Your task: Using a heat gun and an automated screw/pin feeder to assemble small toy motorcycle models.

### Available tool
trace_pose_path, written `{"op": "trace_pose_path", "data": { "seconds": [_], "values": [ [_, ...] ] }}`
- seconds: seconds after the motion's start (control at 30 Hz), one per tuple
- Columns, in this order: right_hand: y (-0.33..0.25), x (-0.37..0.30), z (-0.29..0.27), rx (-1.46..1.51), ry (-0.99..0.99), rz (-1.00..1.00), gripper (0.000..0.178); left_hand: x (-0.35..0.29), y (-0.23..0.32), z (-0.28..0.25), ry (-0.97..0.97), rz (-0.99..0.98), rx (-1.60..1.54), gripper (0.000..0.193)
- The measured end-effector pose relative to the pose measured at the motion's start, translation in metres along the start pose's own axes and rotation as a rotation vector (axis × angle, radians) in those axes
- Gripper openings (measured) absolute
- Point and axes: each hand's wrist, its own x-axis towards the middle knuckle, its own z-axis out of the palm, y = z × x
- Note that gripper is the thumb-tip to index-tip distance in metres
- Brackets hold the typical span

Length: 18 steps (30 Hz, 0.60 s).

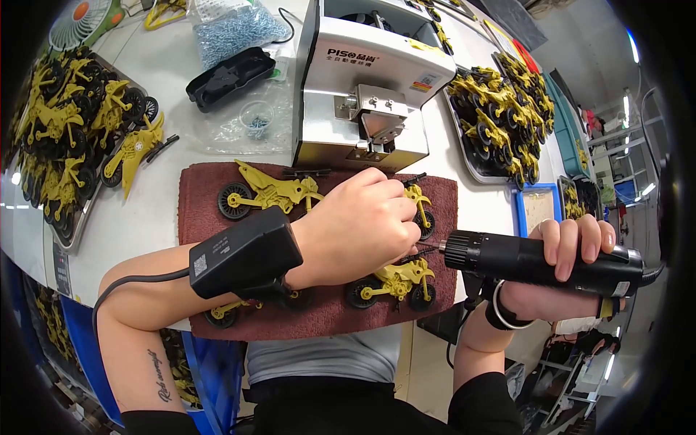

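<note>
My right hand (573, 243) is wrapped round a black electric screwdriver (507, 257), held level with its bit pointing left. The bit's tip reaches the fingertips of my left hand (370, 221), which is closed above the middle of a brown-red towel (206, 206). What those fingers grip is hidden; a thin dark part shows beside them. Yellow toy motorcycles with black wheels lie on the towel around the left hand: one at the upper left (272, 192), one at the lower right (395, 283), and others partly covered by my hand and forearm.
Behind the towel stands a metal screw feeder machine (312, 134). Left of it are a bag of screws (239, 36), a black case (232, 76) and a small cup (256, 119). Trays heaped with toy motorcycles flank the table, one left (90, 206), one right (464, 152), near a blue box (520, 210).
</note>
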Motion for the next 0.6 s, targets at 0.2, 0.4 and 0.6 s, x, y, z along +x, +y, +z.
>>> {"op": "trace_pose_path", "data": {
  "seconds": [0.2, 0.4, 0.6],
  "values": [
    [-0.0021, -0.0004, 0.0017, 0.033, 0.026, -0.012, 0.048, -0.001, -0.0005, -0.0006, 0.047, 0.014, 0.015, 0.015],
    [-0.0057, -0.0011, 0.0023, 0.042, 0.059, -0.048, 0.048, 0.0001, 0.0004, -0.0008, 0.099, 0.022, -0.006, 0.016],
    [-0.0038, -0.0014, 0.0048, 0.013, 0.044, -0.032, 0.047, 0.0003, 0.0, -0.0002, 0.104, 0.015, -0.024, 0.016]
  ]
}}
